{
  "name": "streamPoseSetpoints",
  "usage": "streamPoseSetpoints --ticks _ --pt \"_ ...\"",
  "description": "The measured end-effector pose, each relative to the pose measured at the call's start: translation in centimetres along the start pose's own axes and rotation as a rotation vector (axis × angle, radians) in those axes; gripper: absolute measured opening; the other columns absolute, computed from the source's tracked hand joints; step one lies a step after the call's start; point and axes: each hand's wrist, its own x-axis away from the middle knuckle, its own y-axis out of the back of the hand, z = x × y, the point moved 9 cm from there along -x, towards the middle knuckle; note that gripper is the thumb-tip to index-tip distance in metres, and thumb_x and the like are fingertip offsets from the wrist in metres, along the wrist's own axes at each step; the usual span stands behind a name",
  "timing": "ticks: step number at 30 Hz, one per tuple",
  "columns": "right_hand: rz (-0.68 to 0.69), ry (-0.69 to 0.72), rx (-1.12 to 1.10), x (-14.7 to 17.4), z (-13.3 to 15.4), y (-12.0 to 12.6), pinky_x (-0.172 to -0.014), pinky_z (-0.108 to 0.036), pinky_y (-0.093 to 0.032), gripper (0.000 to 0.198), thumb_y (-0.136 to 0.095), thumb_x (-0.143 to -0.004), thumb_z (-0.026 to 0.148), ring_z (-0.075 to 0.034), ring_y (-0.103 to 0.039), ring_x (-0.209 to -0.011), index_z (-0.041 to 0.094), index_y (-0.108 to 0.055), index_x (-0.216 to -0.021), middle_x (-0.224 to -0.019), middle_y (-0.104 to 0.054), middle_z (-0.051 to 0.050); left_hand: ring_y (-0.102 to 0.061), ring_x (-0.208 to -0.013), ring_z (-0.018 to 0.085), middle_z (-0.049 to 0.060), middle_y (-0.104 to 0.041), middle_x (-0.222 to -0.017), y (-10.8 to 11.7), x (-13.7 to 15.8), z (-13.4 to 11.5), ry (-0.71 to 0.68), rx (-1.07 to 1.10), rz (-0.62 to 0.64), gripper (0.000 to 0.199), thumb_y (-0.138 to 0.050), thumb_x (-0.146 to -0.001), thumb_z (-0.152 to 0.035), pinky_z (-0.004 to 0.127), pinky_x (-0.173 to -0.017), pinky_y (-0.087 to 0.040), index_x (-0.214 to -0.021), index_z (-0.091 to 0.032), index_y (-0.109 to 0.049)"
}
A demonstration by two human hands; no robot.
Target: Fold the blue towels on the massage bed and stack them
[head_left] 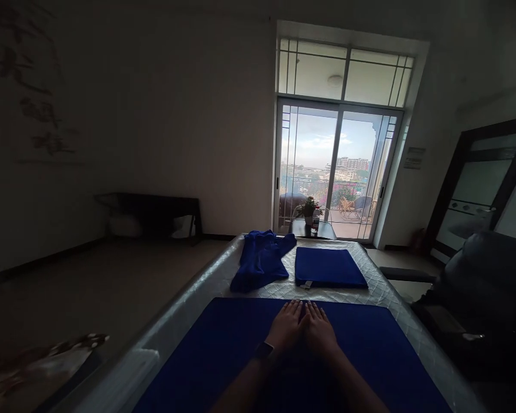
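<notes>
A large blue cloth (241, 338) lies smooth and flat over the near part of the padded table. My left hand (286, 325), with a dark watch (265, 349) at its wrist, rests palm down on the cloth near its far edge. Close beside it, my right hand (319, 327) lies flat too, the two thumbs meeting or nearly so. Both hands have their fingers stretched forward and hold nothing. Beyond them sits a neatly folded blue cloth (330, 268) with a small white tag (308, 284). Left of that is a crumpled blue garment or cloth (262, 261).
The table has a shiny quilted cover (204, 285). A small table (301, 229) with a potted plant (310, 209) stands past its far end, before glass sliding doors (309, 155). A dark armchair (494, 275) is at the right, a low dark bench (155, 212) at the left wall.
</notes>
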Motion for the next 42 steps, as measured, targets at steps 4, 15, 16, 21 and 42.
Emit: streamPoseSetpoints --ticks 4,15,16,21,42 --pt "-0.006 -0.015 -0.044 0.2 -0.5 0.1 -0.125 -0.043 -0.013 0.061 -0.018 -0.102 0.033 -0.023 -0.016 -0.154 0.008 -0.024 -0.158 -0.165 -0.024 -0.012 -0.031 -0.150 0.026 0.015 -0.041 -0.159 -0.4 0.1 0.7 0.022 0.023 0.041 0.072 -0.017 -0.103 -0.060 0.047 -0.123 -0.026 -0.152 -0.013 -0.042" --pt "-0.053 -0.212 0.089 5.0 -15.4 3.9 -0.124 -0.045 -0.020 0.060 -0.025 -0.100 0.035 -0.025 -0.023 -0.152 0.012 -0.039 -0.154 -0.162 -0.032 -0.012 -0.030 -0.150 0.031 0.016 -0.037 -0.161 5.1 5.3 14.5 0.257 -0.033 0.053 0.077 -0.021 -0.101 -0.062 0.049 -0.124 -0.023 -0.153 -0.010 -0.040" --pt "-0.057 -0.245 0.107 5.9 -17.8 4.3 -0.124 -0.047 -0.021 0.059 -0.026 -0.098 0.031 -0.026 -0.024 -0.151 0.012 -0.043 -0.151 -0.161 -0.033 -0.013 -0.032 -0.149 0.031 0.014 -0.039 -0.160 6.0 6.4 16.7 0.296 -0.052 0.039 0.076 -0.021 -0.100 -0.063 0.049 -0.123 -0.024 -0.153 -0.012 -0.040" --pt "-0.077 -0.443 0.164 8.1 -26.6 4.4 -0.122 -0.050 -0.024 0.064 -0.020 -0.098 0.031 -0.026 -0.020 -0.153 0.004 -0.035 -0.153 -0.163 -0.029 -0.016 -0.033 -0.149 0.030 0.015 -0.039 -0.160 8.4 10.2 24.0 0.469 -0.123 -0.013 0.078 -0.021 -0.099 -0.063 0.049 -0.123 -0.022 -0.152 -0.008 -0.040" --pt "-0.195 -0.463 0.210 8.5 -23.4 7.1 -0.124 -0.052 -0.014 0.064 -0.017 -0.095 0.024 -0.029 -0.022 -0.152 0.001 -0.039 -0.151 -0.160 -0.034 -0.019 -0.033 -0.148 0.033 0.016 -0.049 -0.154 10.6 9.9 21.1 0.430 -0.331 -0.162 0.066 -0.029 -0.099 -0.048 0.047 -0.124 -0.018 -0.143 -0.004 -0.049"
